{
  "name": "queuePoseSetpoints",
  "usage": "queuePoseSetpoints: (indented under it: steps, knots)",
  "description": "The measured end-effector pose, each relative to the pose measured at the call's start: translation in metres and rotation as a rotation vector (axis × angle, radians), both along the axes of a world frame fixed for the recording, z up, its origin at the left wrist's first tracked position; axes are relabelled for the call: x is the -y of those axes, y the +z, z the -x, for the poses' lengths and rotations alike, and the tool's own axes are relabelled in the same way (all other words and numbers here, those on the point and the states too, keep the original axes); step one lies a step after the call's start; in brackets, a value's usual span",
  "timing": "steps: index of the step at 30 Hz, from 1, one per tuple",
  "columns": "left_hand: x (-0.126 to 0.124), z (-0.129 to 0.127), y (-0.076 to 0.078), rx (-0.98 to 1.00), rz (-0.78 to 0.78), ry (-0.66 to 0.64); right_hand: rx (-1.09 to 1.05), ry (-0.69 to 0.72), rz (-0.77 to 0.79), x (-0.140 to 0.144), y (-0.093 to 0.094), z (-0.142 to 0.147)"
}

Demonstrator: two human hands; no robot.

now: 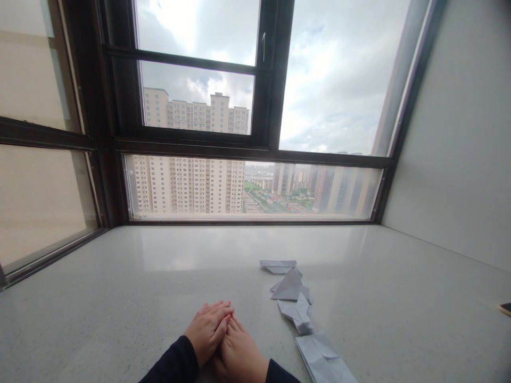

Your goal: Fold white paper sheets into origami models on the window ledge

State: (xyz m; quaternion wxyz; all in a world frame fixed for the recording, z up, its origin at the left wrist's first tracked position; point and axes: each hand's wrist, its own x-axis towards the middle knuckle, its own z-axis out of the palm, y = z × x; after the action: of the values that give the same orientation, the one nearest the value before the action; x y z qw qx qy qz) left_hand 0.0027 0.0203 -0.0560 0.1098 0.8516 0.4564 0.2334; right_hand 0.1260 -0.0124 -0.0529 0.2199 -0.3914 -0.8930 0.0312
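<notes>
High-rise flat, wide stone windowsill (pixel 167 276); dark-framed window (pixel 263 143), apartment towers (pixel 187 181) outside

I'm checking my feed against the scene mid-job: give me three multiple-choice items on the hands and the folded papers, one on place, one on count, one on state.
1. Where do the folded papers lie relative to the hands?
A. To their right
B. To their left
C. Under them

2. How many folded white paper pieces lie on the sill?
A. One
B. Four
C. Nine

3. How are the hands?
A. Far apart, raised
B. Each holding a paper
C. Laid together on the sill, holding nothing

Answers:
1 A: the row from the far paper through the second paper and third paper to the nearest paper runs right of the hands.
2 B: four pieces show.
3 C: the left hand overlaps the right hand on the sill, apart from the papers.
</notes>
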Motion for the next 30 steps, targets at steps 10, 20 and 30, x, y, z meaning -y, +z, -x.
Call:
queuePoseSetpoints:
  steps: [10, 20, 30]
  knots:
    - [0.001, 0.0, 0.004, -0.032, 0.035, -0.013, 0.038, -0.006, -0.037, -0.002, -0.005, 0.0]
    - [0.004, -0.001, 0.012, -0.064, 0.063, -0.003, 0.062, 0.001, -0.107, -0.004, -0.008, 0.0]
    - [0.004, -0.001, 0.009, -0.06, 0.038, -0.002, 0.077, -0.003, -0.107, -0.004, -0.011, 0.0]
